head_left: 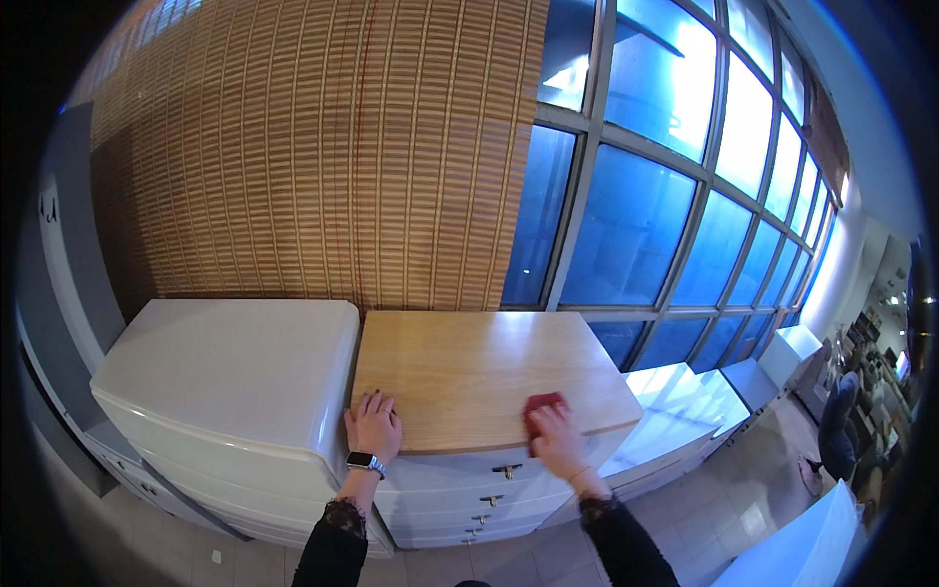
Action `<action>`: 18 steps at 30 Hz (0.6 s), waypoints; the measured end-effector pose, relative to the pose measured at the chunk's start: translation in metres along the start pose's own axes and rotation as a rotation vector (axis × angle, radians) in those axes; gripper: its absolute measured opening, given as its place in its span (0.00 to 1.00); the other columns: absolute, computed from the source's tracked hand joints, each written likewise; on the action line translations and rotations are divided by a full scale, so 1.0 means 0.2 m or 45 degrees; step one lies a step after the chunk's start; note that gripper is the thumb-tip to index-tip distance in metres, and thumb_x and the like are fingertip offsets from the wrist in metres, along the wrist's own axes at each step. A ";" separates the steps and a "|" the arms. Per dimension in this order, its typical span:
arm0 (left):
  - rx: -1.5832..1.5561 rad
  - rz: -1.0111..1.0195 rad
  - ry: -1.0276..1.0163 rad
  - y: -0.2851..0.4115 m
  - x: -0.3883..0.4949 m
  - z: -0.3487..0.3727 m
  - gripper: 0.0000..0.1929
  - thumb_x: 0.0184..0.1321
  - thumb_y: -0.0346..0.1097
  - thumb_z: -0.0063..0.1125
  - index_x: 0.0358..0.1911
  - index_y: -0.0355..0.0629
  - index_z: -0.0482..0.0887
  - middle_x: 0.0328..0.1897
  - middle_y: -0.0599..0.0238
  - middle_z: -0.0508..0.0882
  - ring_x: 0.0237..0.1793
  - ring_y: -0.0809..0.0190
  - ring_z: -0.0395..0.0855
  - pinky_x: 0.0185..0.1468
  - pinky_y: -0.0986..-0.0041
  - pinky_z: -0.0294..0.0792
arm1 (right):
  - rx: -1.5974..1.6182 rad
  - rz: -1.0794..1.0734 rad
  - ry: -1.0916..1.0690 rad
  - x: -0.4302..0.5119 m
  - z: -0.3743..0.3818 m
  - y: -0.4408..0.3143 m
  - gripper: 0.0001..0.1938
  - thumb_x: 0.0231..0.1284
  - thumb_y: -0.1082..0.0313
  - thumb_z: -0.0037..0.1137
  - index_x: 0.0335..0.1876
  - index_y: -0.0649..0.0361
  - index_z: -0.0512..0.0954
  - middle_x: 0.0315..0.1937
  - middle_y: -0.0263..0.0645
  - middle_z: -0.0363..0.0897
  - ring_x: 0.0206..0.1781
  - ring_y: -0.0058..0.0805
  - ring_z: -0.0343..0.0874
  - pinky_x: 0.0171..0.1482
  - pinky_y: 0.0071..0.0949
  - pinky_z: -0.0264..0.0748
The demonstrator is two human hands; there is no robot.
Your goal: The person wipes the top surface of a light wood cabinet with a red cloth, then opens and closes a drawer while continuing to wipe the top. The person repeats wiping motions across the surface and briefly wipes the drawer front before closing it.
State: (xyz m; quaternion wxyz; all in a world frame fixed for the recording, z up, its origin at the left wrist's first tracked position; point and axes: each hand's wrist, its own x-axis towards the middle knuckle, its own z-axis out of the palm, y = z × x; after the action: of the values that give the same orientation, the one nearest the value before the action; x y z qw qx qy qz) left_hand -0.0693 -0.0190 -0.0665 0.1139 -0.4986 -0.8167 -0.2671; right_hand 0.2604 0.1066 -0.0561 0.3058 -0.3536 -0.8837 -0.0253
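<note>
Before me stands a white chest of drawers (433,499) with a light wooden top (469,367). My left hand (375,429) rests on the front left corner of that top, fingers spread and holding nothing. A watch (364,461) sits on the left wrist. Toward the right of the front edge, my right hand (556,440) presses a dark red cloth (541,403) onto the wood. Part of the cloth is hidden under the fingers. Several metal drawer handles (508,470) line the front below.
A glossy white chest (242,374) adjoins on the left. Behind hang a slatted bamboo blind (308,161) and a large gridded window (638,213). Lower marble-look cabinets (660,411) run along the right. A pale box-like piece (799,543) stands at lower right, with a dark chair (840,425) beyond.
</note>
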 end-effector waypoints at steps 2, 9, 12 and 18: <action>-0.003 0.002 0.005 0.00 0.00 0.00 0.18 0.62 0.42 0.50 0.54 0.49 0.82 0.66 0.64 0.76 0.71 0.56 0.64 0.69 0.42 0.52 | -0.084 0.148 0.014 -0.04 -0.06 0.29 0.23 0.54 0.65 0.51 0.58 0.56 0.76 0.61 0.47 0.73 0.70 0.53 0.62 0.74 0.47 0.53; -0.004 0.001 -0.033 0.03 0.00 -0.03 0.19 0.62 0.42 0.49 0.54 0.50 0.82 0.67 0.64 0.75 0.71 0.56 0.64 0.69 0.41 0.52 | -0.312 0.664 -0.133 -0.07 -0.19 0.84 0.23 0.63 0.59 0.43 0.63 0.55 0.72 0.69 0.47 0.66 0.73 0.58 0.56 0.74 0.53 0.49; 0.022 -0.013 -0.029 0.02 0.00 -0.04 0.18 0.61 0.42 0.50 0.54 0.50 0.82 0.67 0.65 0.76 0.71 0.56 0.64 0.69 0.42 0.53 | -0.414 0.562 -0.068 -0.05 -0.12 0.70 0.22 0.59 0.61 0.48 0.60 0.56 0.74 0.64 0.46 0.71 0.70 0.57 0.61 0.71 0.56 0.55; -0.017 -0.023 -0.028 0.04 0.00 -0.04 0.19 0.62 0.42 0.49 0.54 0.49 0.82 0.67 0.62 0.75 0.71 0.56 0.64 0.70 0.40 0.52 | -0.243 0.163 0.087 0.03 0.08 0.08 0.22 0.54 0.60 0.53 0.57 0.55 0.77 0.61 0.41 0.75 0.68 0.51 0.65 0.71 0.52 0.57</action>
State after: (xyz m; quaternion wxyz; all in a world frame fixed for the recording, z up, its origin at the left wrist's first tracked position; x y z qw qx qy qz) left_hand -0.0631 -0.0214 -0.0566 0.0993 -0.4950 -0.8205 -0.2681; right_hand 0.2595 0.1269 -0.0695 0.3016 -0.4358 -0.8419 -0.1015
